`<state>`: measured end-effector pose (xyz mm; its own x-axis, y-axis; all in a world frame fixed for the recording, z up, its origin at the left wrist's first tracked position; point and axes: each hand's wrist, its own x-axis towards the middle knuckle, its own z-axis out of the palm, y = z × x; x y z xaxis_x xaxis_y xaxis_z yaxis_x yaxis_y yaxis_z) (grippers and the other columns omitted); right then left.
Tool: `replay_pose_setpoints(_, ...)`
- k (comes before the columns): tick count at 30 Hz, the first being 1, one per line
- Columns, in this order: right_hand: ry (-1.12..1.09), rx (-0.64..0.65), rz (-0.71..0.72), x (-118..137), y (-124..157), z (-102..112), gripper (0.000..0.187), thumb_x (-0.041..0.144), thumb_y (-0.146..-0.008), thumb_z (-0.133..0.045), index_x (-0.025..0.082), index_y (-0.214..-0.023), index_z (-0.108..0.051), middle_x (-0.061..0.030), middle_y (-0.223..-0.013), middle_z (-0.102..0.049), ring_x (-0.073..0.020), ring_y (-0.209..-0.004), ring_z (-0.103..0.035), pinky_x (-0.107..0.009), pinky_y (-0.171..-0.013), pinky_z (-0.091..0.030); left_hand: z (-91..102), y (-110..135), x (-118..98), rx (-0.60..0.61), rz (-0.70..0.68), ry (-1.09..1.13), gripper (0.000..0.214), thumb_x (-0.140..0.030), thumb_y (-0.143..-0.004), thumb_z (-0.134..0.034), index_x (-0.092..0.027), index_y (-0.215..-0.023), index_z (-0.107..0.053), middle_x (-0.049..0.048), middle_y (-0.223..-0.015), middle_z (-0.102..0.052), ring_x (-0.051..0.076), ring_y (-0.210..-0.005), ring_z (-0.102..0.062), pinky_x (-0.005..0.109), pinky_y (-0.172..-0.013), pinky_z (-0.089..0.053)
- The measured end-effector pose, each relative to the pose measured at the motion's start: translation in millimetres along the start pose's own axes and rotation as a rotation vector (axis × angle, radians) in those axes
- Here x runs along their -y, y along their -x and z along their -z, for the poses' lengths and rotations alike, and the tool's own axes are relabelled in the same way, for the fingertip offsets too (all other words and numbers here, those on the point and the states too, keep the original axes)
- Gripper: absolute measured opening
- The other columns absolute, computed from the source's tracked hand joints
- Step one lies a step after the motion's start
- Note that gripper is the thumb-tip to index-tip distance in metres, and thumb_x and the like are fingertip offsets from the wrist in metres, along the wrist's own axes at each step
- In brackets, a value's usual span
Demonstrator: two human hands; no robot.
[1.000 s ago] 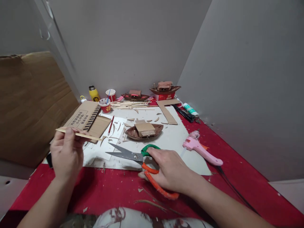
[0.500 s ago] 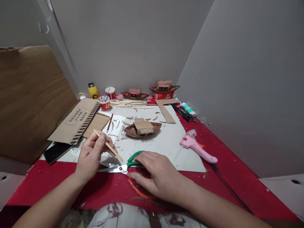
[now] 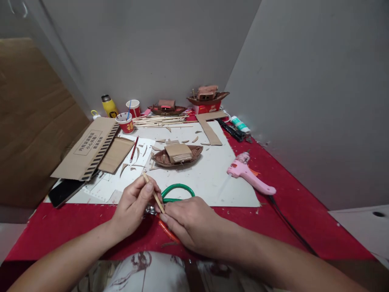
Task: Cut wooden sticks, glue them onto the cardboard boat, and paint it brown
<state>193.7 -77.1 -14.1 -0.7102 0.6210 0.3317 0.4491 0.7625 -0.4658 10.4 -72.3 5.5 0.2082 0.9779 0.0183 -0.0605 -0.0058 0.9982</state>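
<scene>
Through the head camera, I have the left hand (image 3: 135, 202) gripping a thin, pale wooden stick (image 3: 153, 194), its near end pinched by the right hand's (image 3: 191, 223) thumb and forefinger. It sits before the brown model boat with a tan cardboard roof (image 3: 178, 154). Green-and-orange-handled metal scissors (image 3: 178, 185) lie below; I can't tell if other fingers hold them.

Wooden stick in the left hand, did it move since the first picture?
Yes, the wooden stick moved rightward and nearer, judged against the cardboard-roofed boat.

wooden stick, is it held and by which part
The left hand holds the wooden stick along its far half; the right hand seems to pinch its near end.
</scene>
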Motion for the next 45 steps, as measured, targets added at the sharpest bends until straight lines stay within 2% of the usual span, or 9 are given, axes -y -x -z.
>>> replay_pose_setpoints(4,-0.323,0.013,-0.103,2,0,1,0.033,0.025,-0.099,-0.039,0.020,-0.068,-0.047,0.0028,-0.062,-0.051,-0.0110,-0.056,-0.042,-0.026,-0.056,-0.031,-1.8,2,4,0.052,-0.001,-0.103,0.035,-0.050,-0.097,-0.055,-0.019,-0.080,-0.061,-0.0012,-0.067,-0.062,0.012,-0.058,-0.059,0.023,-0.057,-0.049)
replay_pose_setpoints(8,-0.697,0.132,-0.200,4,-1,6,0.034,0.030,-0.095,-0.044,0.022,-0.064,-0.034,0.0055,-0.060,-0.037,-0.0103,-0.058,-0.035,-0.025,-0.055,-0.030,0.0,4,1,0.108,0.034,-0.114,0.036,-0.050,-0.097,-0.054,-0.020,-0.078,-0.061,-0.0011,-0.064,-0.061,0.013,-0.056,-0.058,0.024,-0.056,-0.049)
replay_pose_setpoints(13,-0.909,0.240,-0.275,6,-3,14,0.041,0.035,-0.096,-0.048,0.022,-0.061,-0.030,0.0065,-0.061,-0.029,-0.0093,-0.058,-0.029,-0.024,-0.053,-0.026,2.7,4,-2,0.174,0.083,-0.055,0.039,-0.051,-0.095,-0.057,-0.019,-0.074,-0.061,-0.0005,-0.063,-0.061,0.013,-0.056,-0.059,0.024,-0.056,-0.049)
replay_pose_setpoints(17,-1.070,0.245,-0.341,7,-2,15,0.045,0.038,-0.095,-0.053,0.021,-0.059,-0.031,0.0083,-0.056,-0.028,-0.0063,-0.052,-0.024,-0.022,-0.047,-0.021,3.3,2,1,0.206,0.152,0.023,0.038,-0.051,-0.094,-0.059,-0.018,-0.075,-0.062,-0.0005,-0.061,-0.062,0.013,-0.053,-0.059,0.024,-0.054,-0.049)
replay_pose_setpoints(23,-1.308,0.265,-0.587,8,1,15,0.044,0.045,-0.089,-0.059,0.021,-0.056,-0.042,0.0091,-0.042,-0.040,-0.0044,-0.036,-0.026,-0.020,-0.035,-0.018,4.2,-1,6,0.201,0.190,0.124,0.038,-0.051,-0.090,-0.065,-0.017,-0.074,-0.062,-0.0014,-0.060,-0.063,0.011,-0.053,-0.061,0.022,-0.054,-0.050)
replay_pose_setpoints(32,-1.355,0.174,-0.526,5,1,15,0.046,0.047,-0.087,-0.064,0.019,-0.055,-0.046,0.0087,-0.041,-0.040,-0.0037,-0.035,-0.028,-0.018,-0.034,-0.018,9.0,-8,3,0.215,0.252,0.341,0.031,-0.046,-0.087,-0.073,-0.018,-0.082,-0.060,0.0016,-0.064,-0.074,0.010,-0.044,-0.064,0.017,-0.045,-0.050)
replay_pose_setpoints(40,-1.816,0.148,-0.440,-3,-3,5,0.039,0.036,-0.083,-0.070,0.019,-0.057,-0.046,0.0113,-0.038,-0.035,-0.0025,-0.027,-0.021,-0.015,-0.029,-0.018,10.8,-3,2,0.182,0.268,0.366,0.034,-0.044,-0.082,-0.079,-0.015,-0.077,-0.063,0.0043,-0.056,-0.073,0.015,-0.046,-0.070,0.019,-0.047,-0.055)
replay_pose_setpoints(43,-1.822,0.072,-0.394,-6,3,18,0.043,0.037,-0.083,-0.067,0.022,-0.056,-0.037,0.0138,-0.037,-0.025,-0.0018,-0.026,-0.010,-0.015,-0.028,-0.014,18.4,-7,1,0.128,0.232,0.353,0.034,-0.043,-0.080,-0.080,-0.014,-0.076,-0.064,0.0062,-0.062,-0.076,0.016,-0.046,-0.070,0.021,-0.045,-0.057)
replay_pose_setpoints(45,-1.805,-0.036,-0.319,-10,12,35,0.046,0.041,-0.082,-0.070,0.023,-0.057,-0.035,0.0159,-0.036,-0.017,-0.0014,-0.024,-0.005,-0.015,-0.028,-0.014,27.2,-14,-3,0.027,0.165,0.353,0.030,-0.040,-0.082,-0.080,-0.015,-0.077,-0.065,0.0018,-0.062,-0.076,0.011,-0.046,-0.069,0.014,-0.045,-0.054)
